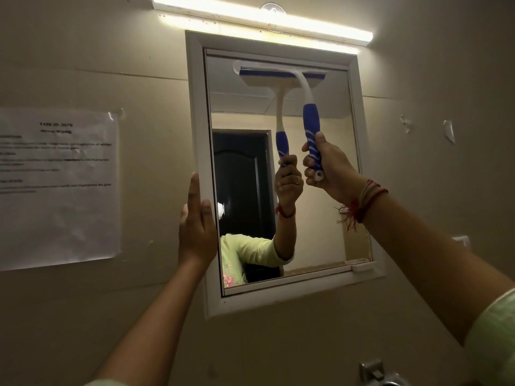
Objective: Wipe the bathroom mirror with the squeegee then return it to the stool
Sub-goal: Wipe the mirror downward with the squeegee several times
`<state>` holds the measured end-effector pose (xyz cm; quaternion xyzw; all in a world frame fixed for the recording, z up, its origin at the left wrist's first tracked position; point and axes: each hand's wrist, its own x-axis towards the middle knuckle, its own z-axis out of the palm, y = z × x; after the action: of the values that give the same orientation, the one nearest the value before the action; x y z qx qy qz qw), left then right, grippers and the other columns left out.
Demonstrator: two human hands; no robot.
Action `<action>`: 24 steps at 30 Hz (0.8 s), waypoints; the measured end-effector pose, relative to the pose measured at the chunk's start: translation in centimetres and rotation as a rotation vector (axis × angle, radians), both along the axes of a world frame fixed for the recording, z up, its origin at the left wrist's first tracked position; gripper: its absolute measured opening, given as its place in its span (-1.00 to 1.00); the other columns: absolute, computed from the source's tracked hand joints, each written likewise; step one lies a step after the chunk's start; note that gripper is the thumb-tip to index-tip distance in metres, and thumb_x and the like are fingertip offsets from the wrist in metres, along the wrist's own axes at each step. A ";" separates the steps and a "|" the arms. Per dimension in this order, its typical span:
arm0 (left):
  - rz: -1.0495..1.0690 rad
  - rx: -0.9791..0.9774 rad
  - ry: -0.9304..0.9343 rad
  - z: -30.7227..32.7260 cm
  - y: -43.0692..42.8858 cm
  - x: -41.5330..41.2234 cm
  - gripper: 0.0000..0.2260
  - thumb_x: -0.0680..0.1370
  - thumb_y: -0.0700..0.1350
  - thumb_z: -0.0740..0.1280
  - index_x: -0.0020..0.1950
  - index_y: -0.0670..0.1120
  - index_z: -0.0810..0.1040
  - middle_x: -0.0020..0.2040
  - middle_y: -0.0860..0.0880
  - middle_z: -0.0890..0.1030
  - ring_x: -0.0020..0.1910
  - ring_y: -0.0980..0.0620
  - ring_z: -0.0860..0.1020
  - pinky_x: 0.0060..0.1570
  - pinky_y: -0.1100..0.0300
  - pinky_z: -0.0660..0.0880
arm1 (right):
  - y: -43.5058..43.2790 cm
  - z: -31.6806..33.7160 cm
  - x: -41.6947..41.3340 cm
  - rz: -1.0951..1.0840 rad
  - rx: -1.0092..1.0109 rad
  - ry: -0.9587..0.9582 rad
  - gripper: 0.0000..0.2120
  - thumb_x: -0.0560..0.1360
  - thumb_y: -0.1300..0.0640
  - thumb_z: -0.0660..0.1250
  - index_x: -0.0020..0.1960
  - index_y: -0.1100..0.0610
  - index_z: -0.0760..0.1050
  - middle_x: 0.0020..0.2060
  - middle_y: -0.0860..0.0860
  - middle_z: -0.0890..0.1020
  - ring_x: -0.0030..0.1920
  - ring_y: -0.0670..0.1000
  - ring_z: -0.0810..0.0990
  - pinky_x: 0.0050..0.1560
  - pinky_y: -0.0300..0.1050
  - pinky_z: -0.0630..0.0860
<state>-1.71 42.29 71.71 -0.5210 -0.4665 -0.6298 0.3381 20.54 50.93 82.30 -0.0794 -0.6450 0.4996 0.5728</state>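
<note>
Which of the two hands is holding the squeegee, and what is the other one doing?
The right hand grips the squeegee by its blue handle. The left hand holds nothing; it rests flat against the mirror frame.

One white-framed mirror (359,174) hangs on the wall. Above the mirror, one tube light (262,22). Against the mirror's glass, one blue-and-white squeegee (311,126). Left of the mirror, one printed paper sheet (57,188). Two hands: a left hand (197,227) on the mirror's frame and a right hand (328,165). Right of the mirror, two scraps of tape (449,130).
</note>
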 end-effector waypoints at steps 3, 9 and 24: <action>0.002 0.002 0.005 0.0 -0.1 0.2 -0.58 0.64 -0.07 -0.01 0.50 0.08 0.00 0.47 -0.12 0.21 0.15 0.23 0.25 0.10 0.13 0.28 | 0.0 -0.1 0.2 -0.023 -0.007 0.004 -0.68 0.60 -0.12 -0.05 -0.01 0.07 0.35 -0.33 -0.05 0.43 -0.62 -0.17 0.46 -0.51 -0.35 0.37; -0.002 -0.033 -0.002 0.1 -0.4 0.4 -0.58 0.64 -0.07 -0.01 0.49 0.08 -0.01 0.43 -0.17 0.27 -0.06 0.03 0.46 -0.08 0.12 0.35 | 0.0 -1.9 0.2 -0.065 -0.016 -0.012 -0.66 0.60 -0.13 -0.05 0.05 0.09 0.35 -0.33 -0.04 0.44 -0.60 -0.18 0.48 -0.46 -0.32 0.38; -0.005 -0.010 -0.011 0.1 0.0 0.1 -0.58 0.64 -0.07 -0.03 0.50 0.03 0.01 0.50 -0.03 0.15 0.30 0.15 0.21 0.22 0.15 0.22 | -0.8 -7.8 0.7 0.145 -0.122 0.033 -0.59 0.62 -0.07 -0.10 -0.19 0.11 0.37 -0.65 -0.11 0.49 -0.66 -0.17 0.44 -0.61 -0.41 0.37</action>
<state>-1.57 42.26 71.81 -0.5205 -0.4703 -0.6312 0.3310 21.22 50.08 74.51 -0.0590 -0.6078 0.5795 0.5396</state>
